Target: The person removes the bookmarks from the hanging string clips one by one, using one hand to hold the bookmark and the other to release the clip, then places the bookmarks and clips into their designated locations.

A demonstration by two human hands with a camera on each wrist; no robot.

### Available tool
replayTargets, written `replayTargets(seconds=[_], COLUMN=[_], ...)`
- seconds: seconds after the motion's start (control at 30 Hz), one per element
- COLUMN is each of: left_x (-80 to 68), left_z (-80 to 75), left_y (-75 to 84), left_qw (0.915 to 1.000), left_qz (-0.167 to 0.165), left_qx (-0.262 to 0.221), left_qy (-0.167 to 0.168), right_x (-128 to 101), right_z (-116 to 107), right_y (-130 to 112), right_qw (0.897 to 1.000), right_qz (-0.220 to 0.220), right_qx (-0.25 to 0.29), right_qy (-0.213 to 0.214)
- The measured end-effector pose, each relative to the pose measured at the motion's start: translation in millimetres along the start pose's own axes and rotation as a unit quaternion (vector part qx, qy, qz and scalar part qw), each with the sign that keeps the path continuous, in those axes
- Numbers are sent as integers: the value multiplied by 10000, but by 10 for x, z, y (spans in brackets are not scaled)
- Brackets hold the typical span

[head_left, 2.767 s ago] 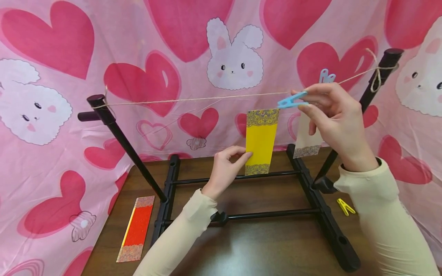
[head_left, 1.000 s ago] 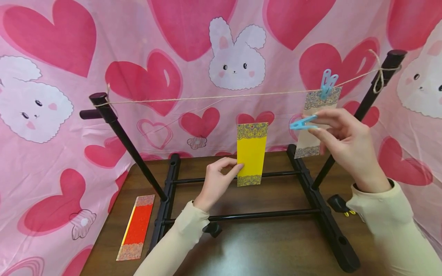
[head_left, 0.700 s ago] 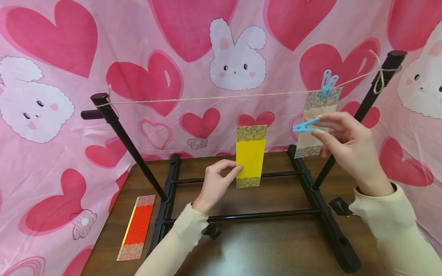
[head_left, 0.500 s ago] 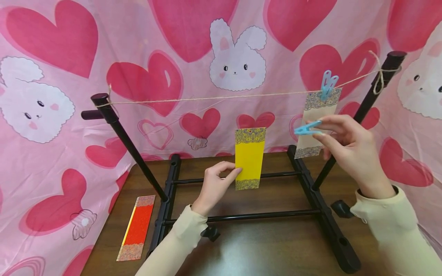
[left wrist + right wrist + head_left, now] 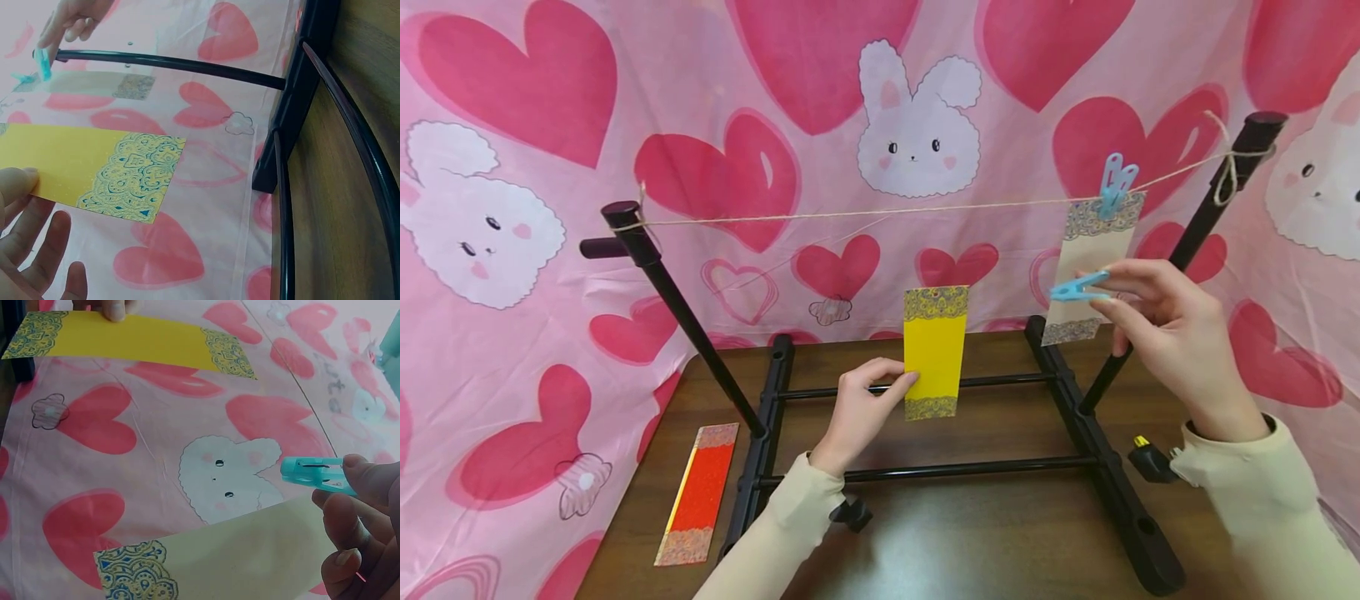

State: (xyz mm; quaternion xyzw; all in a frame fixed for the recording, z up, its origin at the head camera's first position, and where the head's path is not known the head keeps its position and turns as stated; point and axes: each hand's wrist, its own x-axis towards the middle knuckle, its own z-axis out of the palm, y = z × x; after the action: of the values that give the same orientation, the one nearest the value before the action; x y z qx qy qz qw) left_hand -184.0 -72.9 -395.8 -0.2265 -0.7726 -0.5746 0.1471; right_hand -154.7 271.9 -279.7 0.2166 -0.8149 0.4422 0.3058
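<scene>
In the head view my left hand (image 5: 861,408) pinches the left edge of an upright yellow card (image 5: 936,354) with patterned ends, below a stretched string (image 5: 850,214). My right hand (image 5: 1180,342) holds a light blue clothespin (image 5: 1078,287) between thumb and fingers, in front of a cream card (image 5: 1097,242). Light blue clothespins (image 5: 1112,190) fasten that card to the string near its right end. The right wrist view shows the held clothespin (image 5: 315,472) apart from the string and both cards. The left thumb lies on the yellow card (image 5: 69,150) in the left wrist view.
A black frame with left post (image 5: 688,325) and right post (image 5: 1195,225) carries the string. A red card (image 5: 700,492) lies on the wooden table (image 5: 970,542) at left. A yellow clothespin (image 5: 1141,441), partly hidden, lies beyond the right wrist camera (image 5: 1153,463).
Both hands have come down from the string. The yellow card has moved down and left in the left hand; the right hand has lowered with the clothespin, uncovering the cream card's top.
</scene>
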Motion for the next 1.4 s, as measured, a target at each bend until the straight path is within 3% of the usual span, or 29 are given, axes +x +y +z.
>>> replayTargets(seconds=[0.43,0.97,1.4], left_x=[-78,-177,-252], left_z=[-53,-131,-243], left_y=[-3,-67,-82], left_qw=[9983,9989,9974], left_qz=[-536,-437,-698], left_qx=[-204,-175,18], left_qy=[-50,46,192], right_x=[-99,-279,-383], right_z=[-42,-97,-144], right_y=[55,196,288], right_qw=[9996,9964,9949], right_qz=[268,837,987], right_qx=[64,-130,-181], right_qy=[-71,-95,-34])
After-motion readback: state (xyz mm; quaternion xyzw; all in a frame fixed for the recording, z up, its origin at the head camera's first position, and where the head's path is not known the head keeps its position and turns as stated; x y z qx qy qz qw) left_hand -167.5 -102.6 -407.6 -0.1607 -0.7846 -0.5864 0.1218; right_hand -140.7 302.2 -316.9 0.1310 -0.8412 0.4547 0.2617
